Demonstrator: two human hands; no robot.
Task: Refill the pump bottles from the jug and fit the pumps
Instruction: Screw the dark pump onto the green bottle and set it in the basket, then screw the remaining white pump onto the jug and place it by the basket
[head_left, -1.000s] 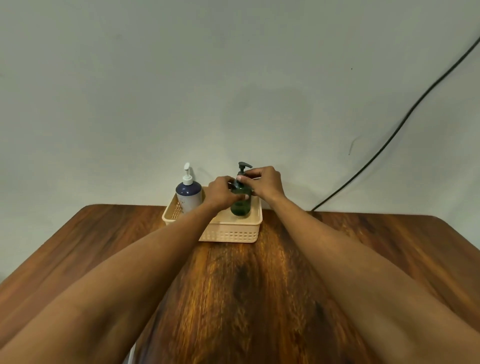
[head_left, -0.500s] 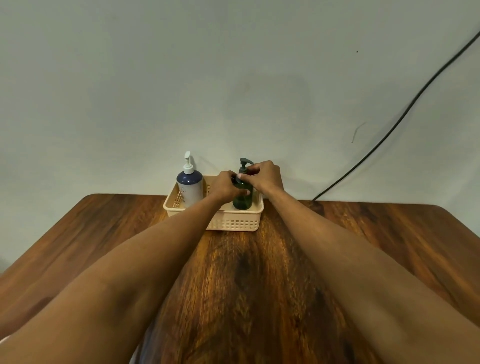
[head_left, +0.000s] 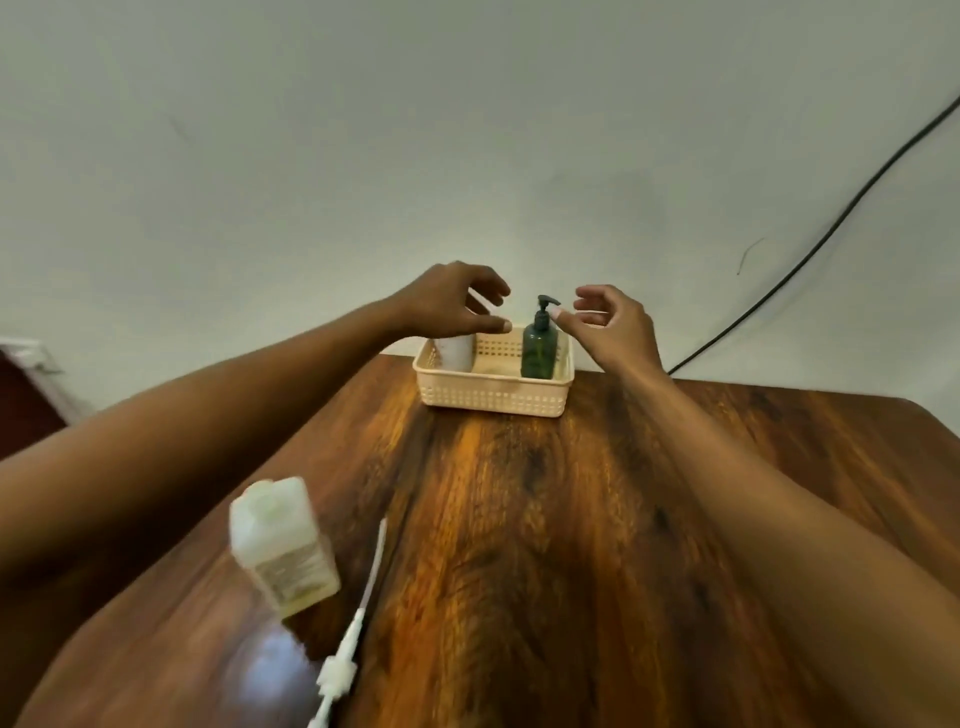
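Note:
A dark green pump bottle (head_left: 540, 349) with its pump on stands upright in the right part of a cream basket (head_left: 493, 397) at the table's far edge. A white bottle (head_left: 457, 351) stands in the basket's left part, its top hidden behind my left hand (head_left: 452, 301). That hand hovers open above it. My right hand (head_left: 608, 325) is open just right of the green bottle's pump, apart from it. A translucent jug (head_left: 283, 545) of yellowish liquid stands near left. Beside the jug lies a loose white pump (head_left: 345, 634) with its long tube.
The wooden table (head_left: 545, 545) runs up to a pale wall. A black cable (head_left: 810, 249) hangs down the wall at the right and meets the table's back edge. A dark piece of furniture (head_left: 23, 395) shows at the far left.
Both hands have let go of the green bottle and opened; the left one moved over the white bottle. The camera tilted down, bringing the jug and loose pump into view.

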